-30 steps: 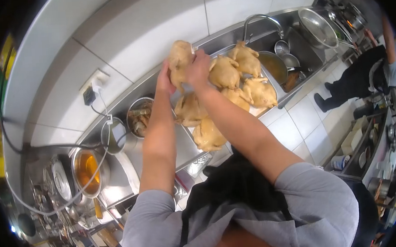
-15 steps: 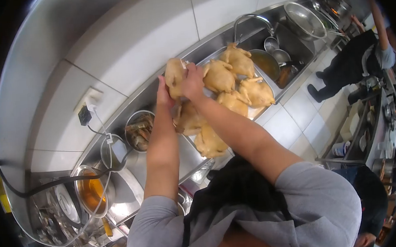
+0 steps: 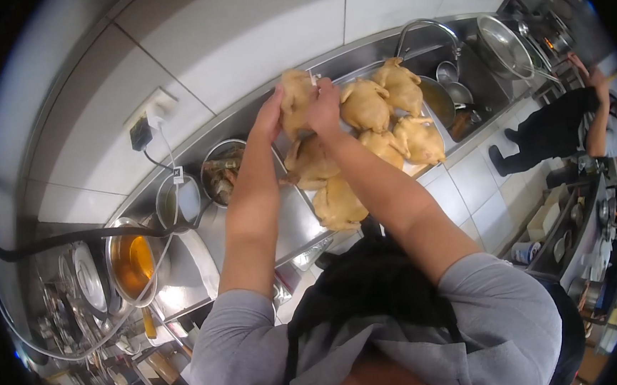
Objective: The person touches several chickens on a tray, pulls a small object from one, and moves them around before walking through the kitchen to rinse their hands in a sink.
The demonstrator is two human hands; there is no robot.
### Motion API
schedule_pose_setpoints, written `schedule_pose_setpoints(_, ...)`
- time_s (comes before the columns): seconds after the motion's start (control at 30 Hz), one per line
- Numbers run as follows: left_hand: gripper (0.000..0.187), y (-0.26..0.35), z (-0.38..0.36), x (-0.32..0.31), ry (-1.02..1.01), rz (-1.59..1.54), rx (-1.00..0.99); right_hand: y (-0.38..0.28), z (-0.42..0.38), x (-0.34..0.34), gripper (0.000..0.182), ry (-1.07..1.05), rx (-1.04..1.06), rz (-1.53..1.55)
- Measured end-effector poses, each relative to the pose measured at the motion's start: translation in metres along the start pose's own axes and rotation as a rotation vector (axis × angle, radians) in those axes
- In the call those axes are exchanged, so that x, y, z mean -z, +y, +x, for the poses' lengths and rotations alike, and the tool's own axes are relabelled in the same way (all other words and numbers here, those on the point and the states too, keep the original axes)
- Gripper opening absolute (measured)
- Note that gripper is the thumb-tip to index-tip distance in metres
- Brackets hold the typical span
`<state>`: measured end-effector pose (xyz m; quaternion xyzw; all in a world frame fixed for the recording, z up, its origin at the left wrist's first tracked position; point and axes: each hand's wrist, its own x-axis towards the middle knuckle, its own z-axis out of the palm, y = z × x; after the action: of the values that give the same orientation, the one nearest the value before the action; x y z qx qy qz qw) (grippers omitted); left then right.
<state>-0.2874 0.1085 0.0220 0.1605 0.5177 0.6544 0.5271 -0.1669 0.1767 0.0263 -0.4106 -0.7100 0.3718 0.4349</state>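
Note:
Between my two hands is a whole plucked chicken [image 3: 295,102], pale yellow, at the far left end of a metal tray [image 3: 435,167]. My left hand [image 3: 270,115] grips its left side, fingers partly hidden behind the bird. On its right side my right hand [image 3: 324,107] is closed around it near the top, where a small whitish bit shows. Several more whole chickens crowd the tray, among them one chicken [image 3: 365,106] just right of my hand and another chicken [image 3: 339,203] at the near edge.
Left of the tray stand a bowl of shrimp-like pieces [image 3: 223,175] and a bowl of orange liquid [image 3: 138,265]. A black cable [image 3: 62,245] crosses the left side. Behind the tray is a faucet [image 3: 425,23] over a sink; a co-worker [image 3: 558,128] stands at right.
The whole view has shifted, with the counter appearing further right and higher. Both my hands still hold the same chicken. The co-worker's arms have come lower.

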Motion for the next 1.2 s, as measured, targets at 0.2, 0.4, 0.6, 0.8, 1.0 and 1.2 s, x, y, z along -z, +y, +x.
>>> schedule_pose_setpoints(0.2, 0.057, 0.015, -0.010, -0.002, 0.126, 0.196, 0.038, -0.006, -0.005, 0.002, 0.018, -0.006, -0.059, -0.014)
schedule_pose_setpoints(0.4, 0.056, 0.005, -0.002, 0.004, 0.261, 0.339, -0.049, 0.001, -0.003, 0.000, 0.019, 0.006, -0.050, -0.026)
schedule_pose_setpoints(0.6, 0.053, 0.005, -0.004, 0.013, 0.284, 0.529, -0.026, 0.013, 0.004, 0.009, 0.015, -0.009, -0.014, 0.039)
schedule_pose_setpoints(0.8, 0.058, -0.006, -0.046, 0.023, 0.403, 0.558, -0.150, 0.007, 0.020, 0.094, 0.012, -0.008, -0.132, 0.261)
schedule_pose_setpoints(1.0, 0.052, -0.007, -0.067, 0.012, 0.332, 0.201, -0.272, 0.023, 0.053, 0.163, 0.007, -0.172, -0.608, 0.773)
schedule_pose_setpoints(1.2, 0.051, -0.003, -0.066, 0.010, 0.343, 0.154, -0.221, 0.035, 0.040, 0.174, 0.008, -0.216, -0.624, 0.813)
